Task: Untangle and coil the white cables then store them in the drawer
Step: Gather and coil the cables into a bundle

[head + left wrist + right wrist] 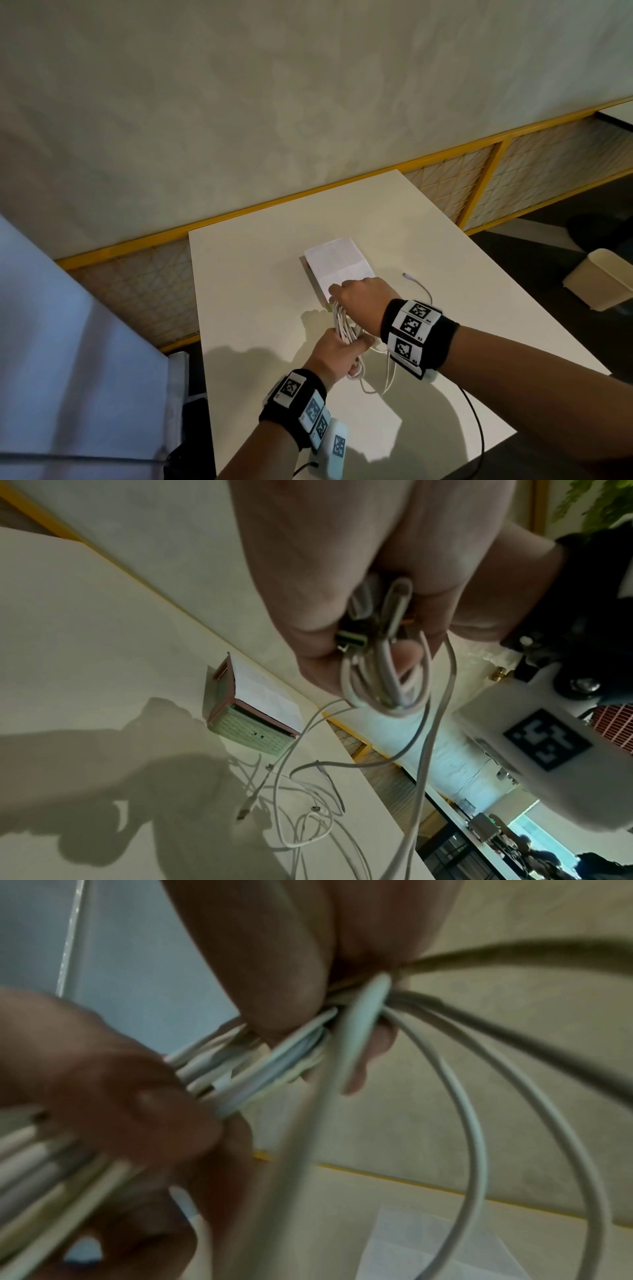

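A bundle of white cables (342, 325) is held upright above the white table (246, 308), between both hands. My left hand (346, 346) grips its lower part, with loops hanging below the fist. My right hand (339, 298) grips its upper end. In the right wrist view the fingers (291, 993) curl round several strands (274, 1064). The left wrist view shows a green-tipped plug (352, 641) among the strands in my left hand (377, 647). Loose cable tails (301, 804) lie on the table, one ending in a connector (406, 275). The small drawer box (339, 267) stands just beyond my hands, a paper sheet on top, its mint-green front (253, 734) pushed in.
A yellow-framed lattice partition (479, 178) runs behind the table. A pale blue panel (68, 325) stands close on the left. A beige bin (599, 284) sits on the dark floor to the right. A black lead (476, 428) trails from my right wrist over the table's near edge.
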The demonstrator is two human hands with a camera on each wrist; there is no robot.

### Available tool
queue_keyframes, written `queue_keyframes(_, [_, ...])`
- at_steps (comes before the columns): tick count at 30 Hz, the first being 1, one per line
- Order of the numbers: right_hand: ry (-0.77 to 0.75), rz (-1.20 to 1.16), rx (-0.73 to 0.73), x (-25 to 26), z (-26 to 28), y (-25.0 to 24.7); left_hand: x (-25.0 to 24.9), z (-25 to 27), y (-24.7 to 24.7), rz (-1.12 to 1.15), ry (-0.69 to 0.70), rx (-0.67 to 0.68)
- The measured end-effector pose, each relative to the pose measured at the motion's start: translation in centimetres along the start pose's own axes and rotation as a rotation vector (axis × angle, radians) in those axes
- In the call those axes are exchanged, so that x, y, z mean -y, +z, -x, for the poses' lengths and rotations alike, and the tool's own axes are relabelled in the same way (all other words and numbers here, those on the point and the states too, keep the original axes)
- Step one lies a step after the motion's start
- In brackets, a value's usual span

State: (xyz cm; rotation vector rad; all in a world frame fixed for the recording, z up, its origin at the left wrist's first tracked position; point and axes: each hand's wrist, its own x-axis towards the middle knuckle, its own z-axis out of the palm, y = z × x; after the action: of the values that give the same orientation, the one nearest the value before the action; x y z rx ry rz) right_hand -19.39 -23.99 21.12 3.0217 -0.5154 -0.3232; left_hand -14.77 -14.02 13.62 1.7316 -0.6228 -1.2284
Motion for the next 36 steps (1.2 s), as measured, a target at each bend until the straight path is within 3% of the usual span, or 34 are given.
queue_keyframes(5, [0.031,-0.369,0.05,0.2,-0.6,0.5,-0.3,0.4,0.2,-0.061,0.06,0.052])
queue_keyframes(10, [0.087,-0.662,-0.032,0.3,-0.6,0.8,-0.7,0.7,0.2,-0.015,0.082,0.047])
queue_keyframes(14, [0.077,-0.674,-0.019,0.4,-0.5,0.8,-0.6,0.2,-0.4,-0.076,0.079,0.02])
queue_keyframes(19, [0.087,-0.715,-0.019,0.7,-0.3,0.9,-0.9,0.9,-0.1,-0.083,0.174,0.109])
queue_keyframes(24, [0.142,-0.799,-0.083,1.1,-0.8,1.0,-1.2,0.9,0.0,-0.06,0.186,0.062])
queue_keyframes(29, [0.222,-0.959,-0.151,1.5,-0.8,1.0,-1.6,0.7,-0.2,-0.095,0.15,0.046])
queue_keyframes(36, [0.173,-0.909,-0.16,1.0,-0.9,0.2,-2.1,1.0,-0.4,0.037,0.12,0.029])
